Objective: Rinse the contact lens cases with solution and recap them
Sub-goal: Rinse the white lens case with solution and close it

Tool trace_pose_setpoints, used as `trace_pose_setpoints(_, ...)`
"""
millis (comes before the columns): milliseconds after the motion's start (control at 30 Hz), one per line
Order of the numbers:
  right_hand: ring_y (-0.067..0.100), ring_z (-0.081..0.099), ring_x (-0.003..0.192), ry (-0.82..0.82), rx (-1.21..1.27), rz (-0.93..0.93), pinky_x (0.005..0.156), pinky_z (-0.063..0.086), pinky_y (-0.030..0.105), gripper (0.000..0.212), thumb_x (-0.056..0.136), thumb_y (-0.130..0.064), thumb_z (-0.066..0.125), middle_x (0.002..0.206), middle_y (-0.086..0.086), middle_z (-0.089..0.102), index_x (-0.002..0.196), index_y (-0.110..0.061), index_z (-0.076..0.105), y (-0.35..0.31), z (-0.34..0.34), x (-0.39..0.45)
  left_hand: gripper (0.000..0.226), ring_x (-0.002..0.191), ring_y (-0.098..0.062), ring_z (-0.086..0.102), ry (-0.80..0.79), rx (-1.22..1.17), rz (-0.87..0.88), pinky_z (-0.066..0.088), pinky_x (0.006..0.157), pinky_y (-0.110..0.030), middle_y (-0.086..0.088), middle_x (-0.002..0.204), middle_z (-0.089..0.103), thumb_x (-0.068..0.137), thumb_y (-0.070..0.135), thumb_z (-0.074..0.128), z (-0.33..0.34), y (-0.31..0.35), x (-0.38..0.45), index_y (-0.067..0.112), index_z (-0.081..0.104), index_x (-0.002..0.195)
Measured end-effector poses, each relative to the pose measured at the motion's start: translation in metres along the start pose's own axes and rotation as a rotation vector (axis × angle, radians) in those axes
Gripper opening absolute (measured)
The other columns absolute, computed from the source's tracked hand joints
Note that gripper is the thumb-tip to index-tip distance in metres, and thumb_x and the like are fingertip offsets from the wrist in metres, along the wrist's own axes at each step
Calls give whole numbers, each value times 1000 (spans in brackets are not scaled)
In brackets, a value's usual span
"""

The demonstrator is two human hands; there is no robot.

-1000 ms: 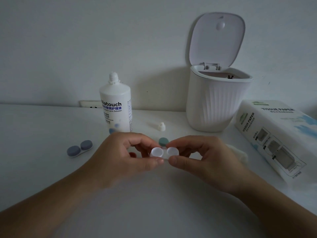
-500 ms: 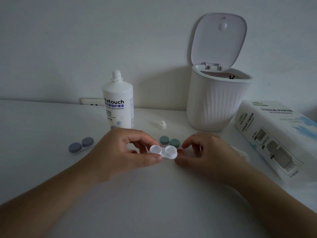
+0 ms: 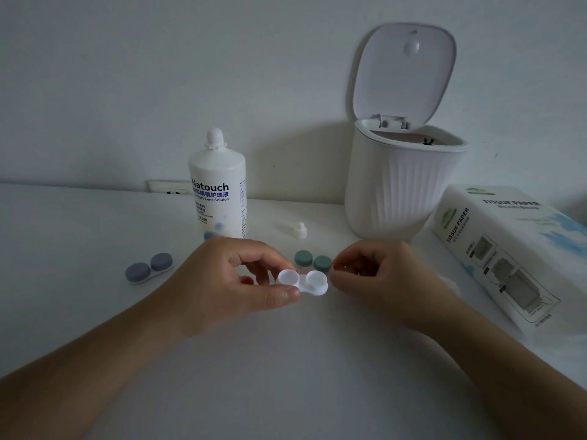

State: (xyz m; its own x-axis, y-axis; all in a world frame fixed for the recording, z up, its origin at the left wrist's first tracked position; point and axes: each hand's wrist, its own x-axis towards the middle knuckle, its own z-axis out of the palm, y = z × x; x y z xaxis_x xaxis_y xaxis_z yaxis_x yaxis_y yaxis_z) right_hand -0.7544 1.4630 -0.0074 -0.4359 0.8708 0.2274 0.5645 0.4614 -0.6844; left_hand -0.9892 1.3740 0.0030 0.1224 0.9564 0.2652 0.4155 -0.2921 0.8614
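An open white lens case (image 3: 303, 282) (both wells uncapped) is pinched at its left end between thumb and fingers of the left hand (image 3: 228, 281), just above the desk (image 3: 286, 376). The right hand (image 3: 381, 277) is seen just beside the case's right end, fingers curled; whether anything is held in it cannot be told. Two green caps (image 3: 313, 261) are lying just behind the case. A capped grey-blue case (image 3: 148, 267) is set to the left, and the uncapped solution bottle (image 3: 218, 188) is standing behind the left hand
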Motion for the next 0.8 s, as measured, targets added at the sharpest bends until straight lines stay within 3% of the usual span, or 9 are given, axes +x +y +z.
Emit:
trace_pose_setpoints(233,3,58,56,14,316,23,55,48,17,9,80,-22,78,68,-5,71,82,-26,71,-6,-9,-1,21,71,-6,61,1,18,25,50,65,-17,12,76,71,67,45,80,-1,-2,1,35,79,85)
trace_pose_setpoints(400,33,72,78,-4,450,17,72,59,45,15,80,-16,79,83,8,77,85,-20,65,-12,-10,-5,21,70,-8,62,12,18,34,49,65,-14,14,74,70,67,44,80,-2,-4,1,34,79,86)
trace_pose_setpoints(500,30,76,89,-68,587,-5,85,61,39,29,76,-18,86,92,9,79,90,-9,62,-16,-13,-7,21,69,-9,61,6,14,35,50,64,-15,14,74,70,67,44,81,-2,-4,1,35,79,86)
trace_pose_setpoints(600,25,76,94,-149,711,-25,81,60,27,34,72,-18,79,98,10,79,98,-1,63,-17,-12,-8,22,69,-4,60,0,8,26,49,64,-15,14,76,71,67,45,81,-2,-4,1,35,79,86)
trace_pose_setpoints(700,21,74,103,-209,730,-46,85,57,23,34,74,-18,77,106,7,78,107,-13,72,-16,-9,-10,21,74,-15,65,6,18,25,52,66,-18,10,82,74,67,45,81,-1,-4,2,36,78,86)
trace_pose_setpoints(800,16,72,108,-241,600,-93,97,55,30,36,74,-29,77,111,-3,77,111,-26,75,-16,-4,-11,24,78,-19,67,15,32,21,54,68,-22,11,84,75,67,45,81,-1,-4,2,35,78,89)
